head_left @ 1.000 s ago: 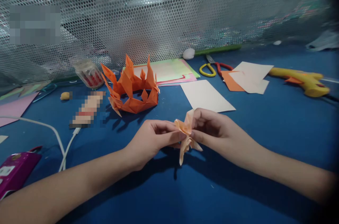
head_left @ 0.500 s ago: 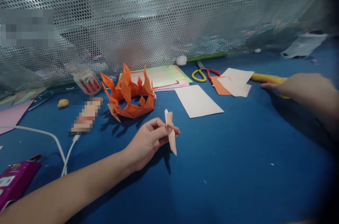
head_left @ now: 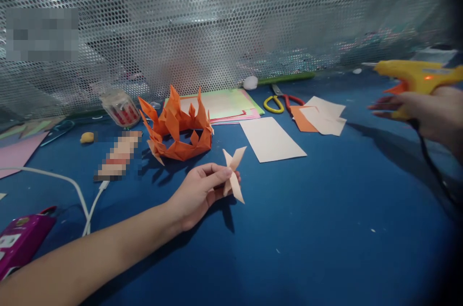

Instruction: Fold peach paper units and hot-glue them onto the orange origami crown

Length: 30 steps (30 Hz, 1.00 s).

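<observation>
Between the thumb and fingers of my left hand (head_left: 204, 190) is a small folded piece of pale peach paper (head_left: 237, 185), its pointed ends spread in an X. My right hand (head_left: 430, 115), somewhat blurred, grips a yellow glue gun (head_left: 421, 73) above the table at the far right. The gun's nozzle points left, an orange light glows on its side, and a black cord hangs from it. Just beyond my left hand stands an orange folded-paper crown (head_left: 173, 125) with tall points. A cream paper sheet (head_left: 273, 139) lies to the right of the crown.
Scissors (head_left: 275, 103) with yellow and red handles lie near paper scraps (head_left: 323, 115) and a stack of coloured sheets (head_left: 224, 103). Behind runs a perforated metal panel (head_left: 202, 21). To the left are a glass jar (head_left: 121, 108), a white cable (head_left: 77, 190) and a purple object (head_left: 27, 238).
My right hand has lifted the yellow glue gun off the table. In my left hand the folded paper has turned, showing its ends spread apart.
</observation>
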Motion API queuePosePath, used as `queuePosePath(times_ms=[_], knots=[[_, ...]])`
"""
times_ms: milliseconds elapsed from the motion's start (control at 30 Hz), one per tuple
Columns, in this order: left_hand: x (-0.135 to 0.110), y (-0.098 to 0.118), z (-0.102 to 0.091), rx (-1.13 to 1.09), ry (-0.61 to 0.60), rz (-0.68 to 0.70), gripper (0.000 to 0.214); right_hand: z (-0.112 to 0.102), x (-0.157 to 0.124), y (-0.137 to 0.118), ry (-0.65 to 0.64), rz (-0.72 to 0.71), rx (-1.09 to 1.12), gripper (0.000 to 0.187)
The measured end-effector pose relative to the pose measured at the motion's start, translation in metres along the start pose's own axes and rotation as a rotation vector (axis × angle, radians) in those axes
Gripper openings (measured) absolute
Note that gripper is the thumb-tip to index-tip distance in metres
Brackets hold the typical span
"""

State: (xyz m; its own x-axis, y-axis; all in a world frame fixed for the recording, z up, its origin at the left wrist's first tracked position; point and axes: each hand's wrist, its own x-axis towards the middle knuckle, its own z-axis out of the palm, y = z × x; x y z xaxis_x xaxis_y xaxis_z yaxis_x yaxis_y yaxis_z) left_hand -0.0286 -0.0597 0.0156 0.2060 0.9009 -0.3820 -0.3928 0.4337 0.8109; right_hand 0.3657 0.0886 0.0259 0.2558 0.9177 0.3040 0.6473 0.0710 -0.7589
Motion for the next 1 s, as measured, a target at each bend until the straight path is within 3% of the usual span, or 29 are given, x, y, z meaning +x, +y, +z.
queuePosePath(times_ms=[67, 100, 267, 400, 467, 633, 1000], knots=[[0.0, -0.001, 0.0, -0.017, 0.012, 0.006, 0.043, 0.008, -0.008, -0.014, -0.023, 0.071, 0.088, 0.028], [0.0, -0.001, 0.0, -0.025, 0.017, 0.011, 0.043, 0.013, -0.014, -0.022, -0.06, 0.077, 0.123, 0.038], [-0.001, -0.003, 0.002, -0.051, 0.05, 0.033, 0.044, 0.049, -0.062, -0.056, -0.281, -0.068, 0.238, 0.039], [0.001, -0.004, 0.003, -0.065, 0.088, 0.043, 0.047, 0.078, -0.1, -0.069, -0.34, -0.16, 0.174, 0.042], [0.001, -0.005, 0.003, -0.069, 0.099, 0.05, 0.047, 0.086, -0.111, -0.072, -0.359, -0.2, 0.144, 0.034], [0.002, -0.006, 0.005, -0.076, 0.103, 0.06, 0.047, 0.09, -0.122, -0.074, -0.385, -0.309, 0.085, 0.019], [0.002, -0.007, 0.005, -0.061, 0.081, 0.073, 0.045, 0.098, -0.131, -0.073, -0.337, -0.479, 0.049, 0.012]])
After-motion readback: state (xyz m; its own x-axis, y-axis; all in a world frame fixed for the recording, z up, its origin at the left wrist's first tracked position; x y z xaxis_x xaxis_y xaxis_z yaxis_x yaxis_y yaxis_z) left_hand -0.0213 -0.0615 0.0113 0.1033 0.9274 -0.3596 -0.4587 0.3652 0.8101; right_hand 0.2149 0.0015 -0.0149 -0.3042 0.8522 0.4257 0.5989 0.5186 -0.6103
